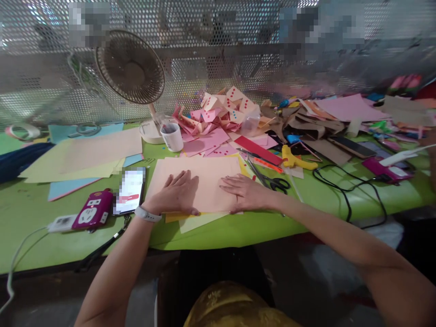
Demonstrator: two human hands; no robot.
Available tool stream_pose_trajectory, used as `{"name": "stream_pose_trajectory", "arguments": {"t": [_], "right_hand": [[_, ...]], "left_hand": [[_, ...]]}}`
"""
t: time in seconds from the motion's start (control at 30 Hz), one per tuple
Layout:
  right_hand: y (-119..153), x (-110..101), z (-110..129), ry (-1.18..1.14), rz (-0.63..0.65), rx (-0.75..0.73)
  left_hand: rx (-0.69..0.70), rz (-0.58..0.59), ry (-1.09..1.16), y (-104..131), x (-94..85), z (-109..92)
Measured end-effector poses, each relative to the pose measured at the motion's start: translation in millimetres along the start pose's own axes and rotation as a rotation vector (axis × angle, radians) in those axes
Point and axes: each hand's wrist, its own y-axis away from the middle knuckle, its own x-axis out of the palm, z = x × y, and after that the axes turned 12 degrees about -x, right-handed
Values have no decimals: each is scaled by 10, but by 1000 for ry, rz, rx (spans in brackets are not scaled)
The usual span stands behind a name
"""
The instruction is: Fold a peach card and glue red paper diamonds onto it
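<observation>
At the near edge of the green table (163, 238), corners of yellow paper (190, 223) stick out beneath a peach sheet (213, 184), which lies flat at the centre; how many layers are below cannot be told. Two hands lie palm down on it, fingers extended and slightly parted: the left hand (177, 193) on its left part, the right hand (248, 193) over its right edge, which it partly hides. To the left are one purple power strip (93, 210) and one lit phone (130, 190), its screen unreadable. To the right, close beside the right forearm, lie one pair of black-handled scissors (279, 184), one yellow glue gun (296, 160) and one red strip (259, 150); farther right, a second purple power strip (379, 170) sits partly under a white plug. Beyond the sheet stand one white cup (172, 137) and, behind it, one fan (131, 68), and a heap of printed scraps (220, 109) too tangled to count. A perforated metal wall (190, 59) closes the far side, cut off above.
</observation>
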Motion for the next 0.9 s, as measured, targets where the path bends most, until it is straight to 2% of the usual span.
{"name": "stream_pose_trajectory", "arguments": {"t": [0.2, 0.3, 0.37, 0.47, 0.57, 0.67, 0.73, 0.83, 0.9], "right_hand": [[-22, 26, -20, -9, -81, -14], [-27, -20, -40, -17, -125, -29], [-11, -78, -50, -28, -176, -60], [39, -191, -37, -66, -275, -88], [78, -289, 13, -176, -303, -53], [75, -340, 83, -243, -349, 38], [53, -349, 128, -176, -487, 92], [2, -328, 175, 20, -709, 57], [-46, -288, 182, 120, -711, -7]], "left_hand": [[12, -20, -2, -27, 52, 25], [17, -19, 41, -10, 18, 14], [57, -46, 116, 23, -51, -32], [196, -84, 320, 84, -174, -149], [250, -83, 517, 117, -232, -260], [175, -72, 632, 106, -212, -314], [81, -107, 636, 84, -188, -316], [-120, -137, 675, 40, -165, -294], [-223, -83, 762, 5, -157, -276]]}}
